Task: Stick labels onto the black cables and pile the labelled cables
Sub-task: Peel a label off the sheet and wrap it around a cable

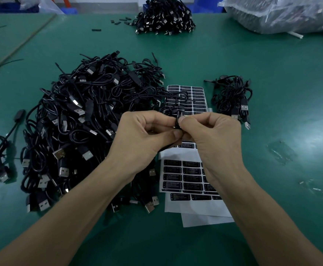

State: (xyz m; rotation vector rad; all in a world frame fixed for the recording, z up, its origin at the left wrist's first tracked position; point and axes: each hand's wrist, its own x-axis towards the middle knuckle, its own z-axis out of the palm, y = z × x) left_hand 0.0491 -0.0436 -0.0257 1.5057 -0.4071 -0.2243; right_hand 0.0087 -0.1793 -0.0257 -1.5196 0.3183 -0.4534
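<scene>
Two hands, left hand (143, 132) and right hand (213, 131), pinch the black cable (178, 117), long axis pointing away from the person. Small cable pile (233, 95) lies rightward on the tabletop (283, 77); right hand nearer.

The worktop (272, 73) is a plain dark green. On it the label sheets (193, 181) are white, set with rows of black labels lettered in white. Left of the sheets the big cable heap (76, 121) is black with silver plug ends, as is the small pile (233, 93) to their right.
</scene>
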